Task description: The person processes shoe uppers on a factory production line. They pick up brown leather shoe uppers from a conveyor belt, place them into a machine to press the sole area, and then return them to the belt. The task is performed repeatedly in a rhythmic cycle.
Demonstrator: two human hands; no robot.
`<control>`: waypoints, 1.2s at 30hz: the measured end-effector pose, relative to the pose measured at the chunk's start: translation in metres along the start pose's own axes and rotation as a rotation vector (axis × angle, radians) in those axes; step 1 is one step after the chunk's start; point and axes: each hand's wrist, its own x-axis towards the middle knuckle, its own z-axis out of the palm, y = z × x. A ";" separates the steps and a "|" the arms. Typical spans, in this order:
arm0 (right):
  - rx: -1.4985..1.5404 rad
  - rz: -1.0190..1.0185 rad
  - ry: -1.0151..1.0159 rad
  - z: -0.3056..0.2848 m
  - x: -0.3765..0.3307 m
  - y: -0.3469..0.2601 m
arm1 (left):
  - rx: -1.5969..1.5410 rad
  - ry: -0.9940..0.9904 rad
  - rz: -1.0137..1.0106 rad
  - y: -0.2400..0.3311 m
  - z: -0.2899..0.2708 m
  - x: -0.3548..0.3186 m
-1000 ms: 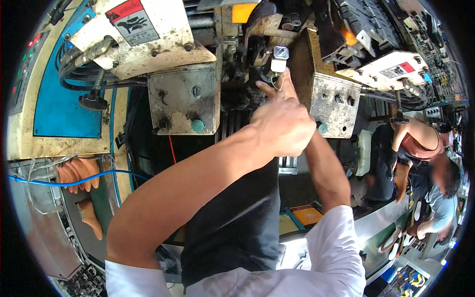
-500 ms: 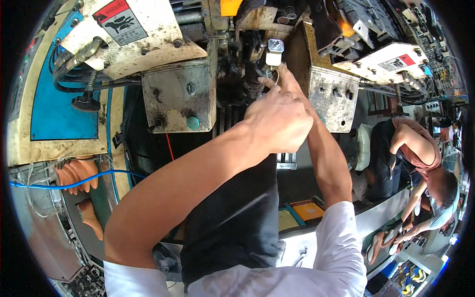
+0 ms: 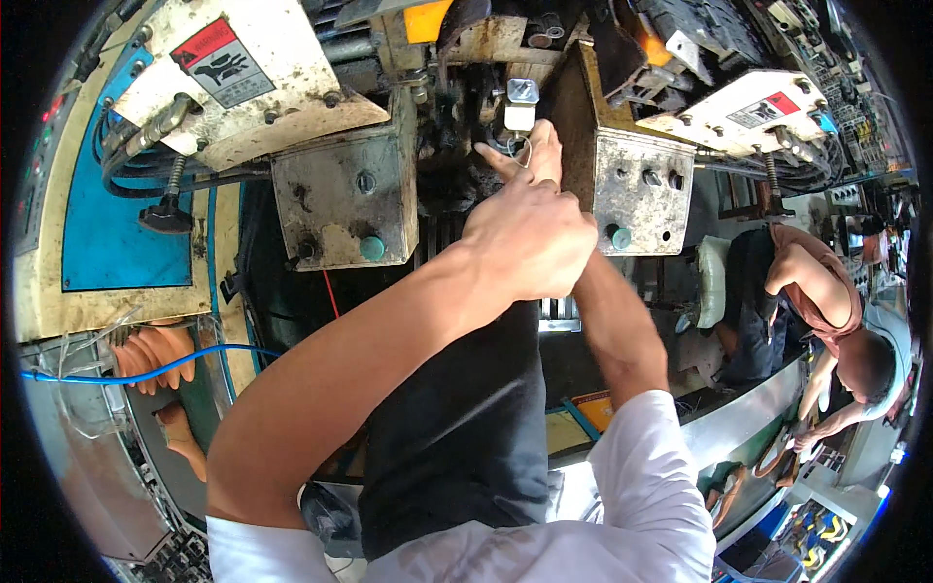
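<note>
My left hand (image 3: 533, 238) is closed, knuckles up, over my right wrist. Whatever its fingers grip, if anything, is hidden beneath it. Past it, my right hand (image 3: 533, 160) reaches between two machine housings with thumb and fingers spread apart. A thin pale loop of cord or wire (image 3: 526, 148) lies by those fingers; it does not look gripped. Just beyond the fingertips stands a small white block with a shiny metal top (image 3: 522, 105).
Grimy control boxes flank my hands, the left one (image 3: 330, 209) with a green button (image 3: 372, 248), the right one (image 3: 641, 194) likewise. Orange-brown foot-shaped pieces (image 3: 155, 355) lie at left beside a blue hose (image 3: 228, 348). At right, people (image 3: 821, 277) bend over a bench with shoe parts.
My right hand's thumb and fingers have spread wider below the white block. My left hand stays closed over the wrist. The view has shifted slightly, and a co-worker's hands at right have moved.
</note>
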 end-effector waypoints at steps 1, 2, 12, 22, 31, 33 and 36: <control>-0.009 0.036 0.040 0.001 0.001 0.000 | 0.002 0.010 0.003 0.000 0.002 0.000; -0.016 0.070 0.085 0.002 0.003 0.002 | 0.011 0.020 0.011 0.000 0.001 0.001; -0.145 -0.235 0.123 -0.002 0.009 0.012 | 0.039 0.045 0.029 -0.002 0.000 -0.001; 0.076 -0.173 -0.114 -0.026 0.018 0.016 | 0.007 0.000 0.011 0.002 -0.002 0.001; 0.856 0.244 -0.289 -0.033 -0.002 -0.035 | 0.034 -0.063 -0.086 0.004 -0.009 -0.006; 0.768 0.041 -0.224 -0.028 -0.007 -0.028 | 0.016 0.033 -0.130 0.007 -0.004 -0.006; 0.040 0.047 -0.038 -0.009 0.004 -0.021 | 0.062 0.172 -0.123 0.009 -0.001 -0.003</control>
